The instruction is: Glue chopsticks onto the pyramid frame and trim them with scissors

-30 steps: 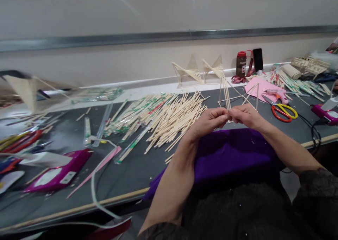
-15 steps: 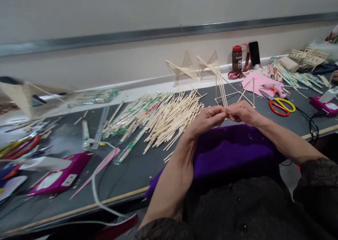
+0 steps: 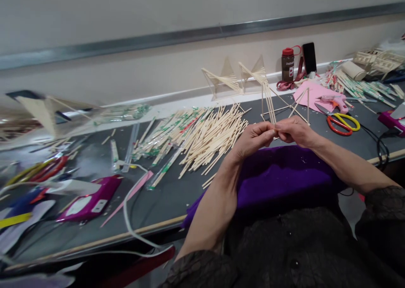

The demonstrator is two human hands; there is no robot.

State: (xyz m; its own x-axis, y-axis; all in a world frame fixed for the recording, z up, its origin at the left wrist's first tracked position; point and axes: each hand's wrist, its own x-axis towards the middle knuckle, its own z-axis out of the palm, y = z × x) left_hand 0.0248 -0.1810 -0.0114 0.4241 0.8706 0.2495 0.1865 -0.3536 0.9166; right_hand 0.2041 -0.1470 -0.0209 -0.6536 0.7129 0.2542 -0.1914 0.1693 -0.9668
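My left hand [image 3: 257, 139] and my right hand [image 3: 294, 131] meet fingertip to fingertip over the table's front edge, both pinched closed. Several thin wooden sticks [image 3: 270, 104] rise from the fingertips, and their lower ends are hidden by the fingers. Behind the hands stands an open stick frame [image 3: 308, 106] on the dark table [image 3: 164, 210]. What my right fingers pinch is too small to make out. Left of my left hand lies a large pile of loose wooden sticks [image 3: 218, 131]. Purple cloth [image 3: 281, 174] lies below both hands.
Two stick models [image 3: 221, 81] stand by the wall. A bottle [image 3: 287, 66], a phone [image 3: 309, 58], a pink glue gun [image 3: 335, 100] and scissors [image 3: 340, 124] are on the right. Wrapped sticks [image 3: 171, 131], a magenta device [image 3: 90, 199] and a white cable [image 3: 126, 212] are on the left.
The whole view has shifted, so objects on the table appear slightly farther right. Both hands stay together in nearly the same pinch by the sticks.
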